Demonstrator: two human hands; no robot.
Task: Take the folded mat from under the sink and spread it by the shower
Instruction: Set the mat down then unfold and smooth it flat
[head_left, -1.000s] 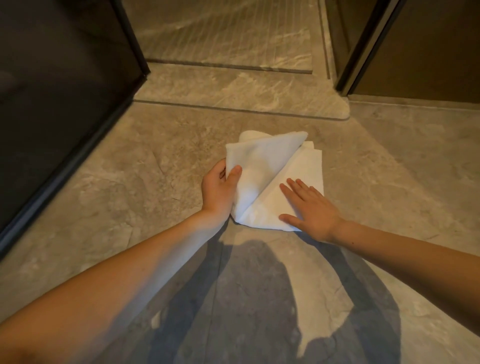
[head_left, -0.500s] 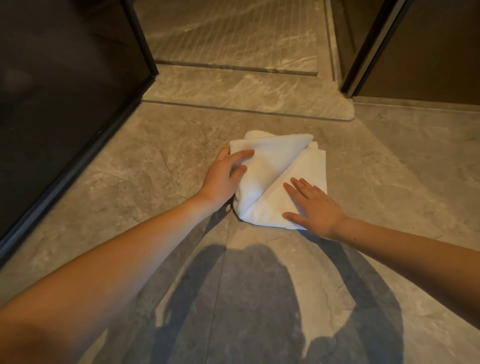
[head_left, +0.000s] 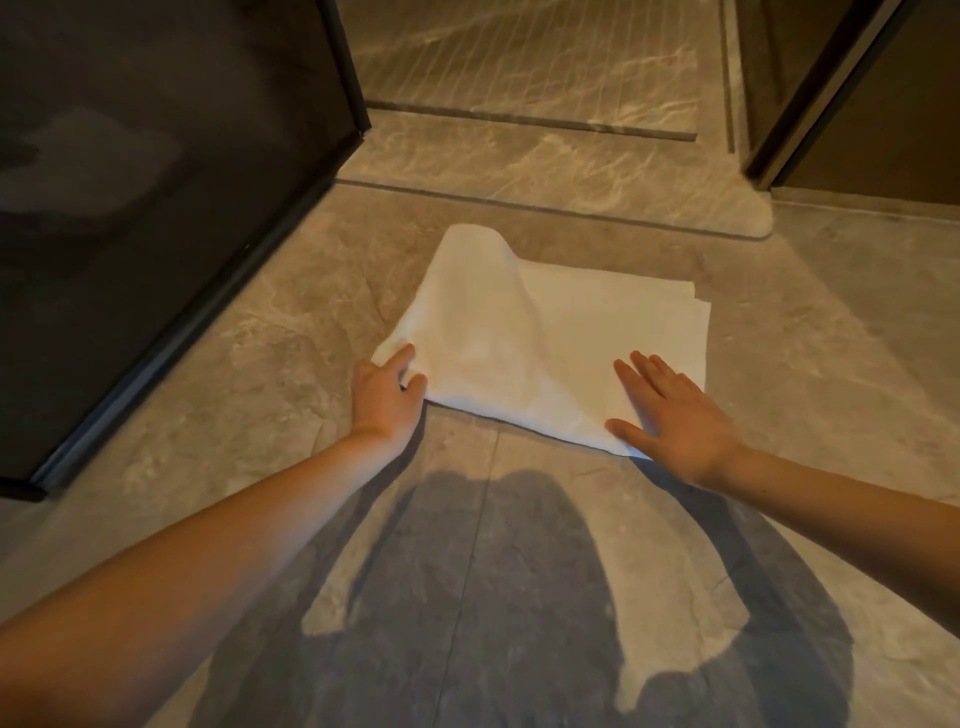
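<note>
Head view is showing the mat (head_left: 545, 353) lying half-unfolded on the floor (head_left: 249, 374) beside the shower (head_left: 519, 78). Left hand (head_left: 387, 397) is pinching its near-left corner; right hand (head_left: 675, 415), fingers (head_left: 649, 376) straight and apart, is pressing it down. Remaining folds likely need pulling open.

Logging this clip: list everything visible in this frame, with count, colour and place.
mat: one, white, partly unfolded on the floor in front of the shower threshold
floor: grey-brown stone tiles, across the lower frame
shower threshold: one, grey-brown stone strip, beyond the mat
shower floor: grooved stone, top centre
glass panel: one, dark, black-framed, left
door: one, dark brown, top right
shadow: one, person's, bottom centre
left hand: pinches the mat's near-left corner
right hand: flat on the mat's near-right corner
</note>
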